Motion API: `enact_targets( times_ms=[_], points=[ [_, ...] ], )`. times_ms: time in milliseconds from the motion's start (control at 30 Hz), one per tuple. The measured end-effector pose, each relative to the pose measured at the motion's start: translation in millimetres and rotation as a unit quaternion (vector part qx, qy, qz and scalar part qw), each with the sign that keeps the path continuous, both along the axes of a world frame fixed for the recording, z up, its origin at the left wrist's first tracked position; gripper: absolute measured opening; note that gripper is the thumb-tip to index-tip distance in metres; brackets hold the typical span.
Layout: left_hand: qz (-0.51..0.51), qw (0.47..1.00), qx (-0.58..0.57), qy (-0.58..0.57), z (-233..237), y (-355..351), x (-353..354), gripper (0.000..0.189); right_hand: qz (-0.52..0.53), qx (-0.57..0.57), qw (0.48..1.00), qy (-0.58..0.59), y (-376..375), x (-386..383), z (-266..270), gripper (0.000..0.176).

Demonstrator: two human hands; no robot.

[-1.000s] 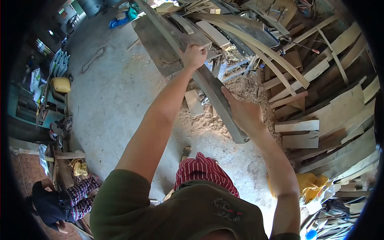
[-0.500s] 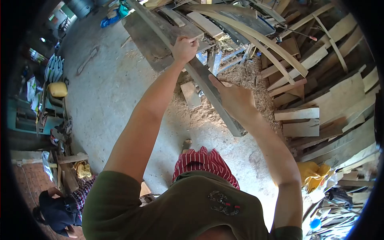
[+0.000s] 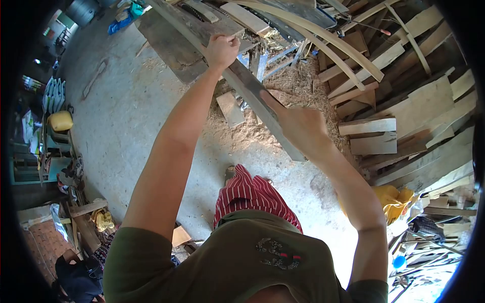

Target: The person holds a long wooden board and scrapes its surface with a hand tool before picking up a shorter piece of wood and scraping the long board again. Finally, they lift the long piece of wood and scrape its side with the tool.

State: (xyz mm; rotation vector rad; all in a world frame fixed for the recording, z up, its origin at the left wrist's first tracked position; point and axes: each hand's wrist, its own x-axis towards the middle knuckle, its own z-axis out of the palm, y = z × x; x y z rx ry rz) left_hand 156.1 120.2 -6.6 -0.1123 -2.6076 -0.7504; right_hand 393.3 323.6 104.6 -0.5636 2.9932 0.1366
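Note:
A long wooden plank [image 3: 251, 95] runs slantwise from the top left toward the middle, its near end in front of my body. My left hand [image 3: 222, 52] is closed on the plank beside the edge of a wooden worktable [image 3: 174, 43]. Closer to me, my right hand [image 3: 305, 131] holds the plank near its near end, with a finger stretched along its upper face. The rest of that hand's fingers are partly hidden. The plank's far part lies over the worktable and leaves the view at the top.
Stacked boards [image 3: 424, 108] and long curved strips [image 3: 323, 38] fill the right side. Sawdust and a loose wood block [image 3: 230, 108] lie on the concrete floor [image 3: 126, 111]. At left stand a yellow jerrycan [image 3: 60, 120] and shelving. Another person [image 3: 78, 278] is at the lower left.
The view has shifted slightly, so the boards and worktable sit higher in it. Both hands keep their hold on the plank. A second foot now shows below my striped garment.

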Motion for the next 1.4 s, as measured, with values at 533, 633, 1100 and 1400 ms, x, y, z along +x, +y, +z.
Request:
enact_targets(
  times_ms=[533,633,1100,1400],
  points=[
    [-0.015,0.999,0.003,-0.047,-15,-7,-19,0.029,-0.081,0.007,0.993,-0.084,25,60,11,0.075],
    [0.014,0.998,-0.055,-0.033,-1,-4,-7,0.038,-0.077,0.045,0.993,-0.079,49,110,14,0.078],
    [0.042,0.981,-0.104,-0.158,4,23,13,0.037,-0.098,0.079,0.987,-0.099,44,123,20,0.088],
    [0.027,0.984,-0.111,-0.138,2,21,7,0.032,-0.057,-0.024,0.998,-0.031,25,59,-5,0.081]
  ],
)
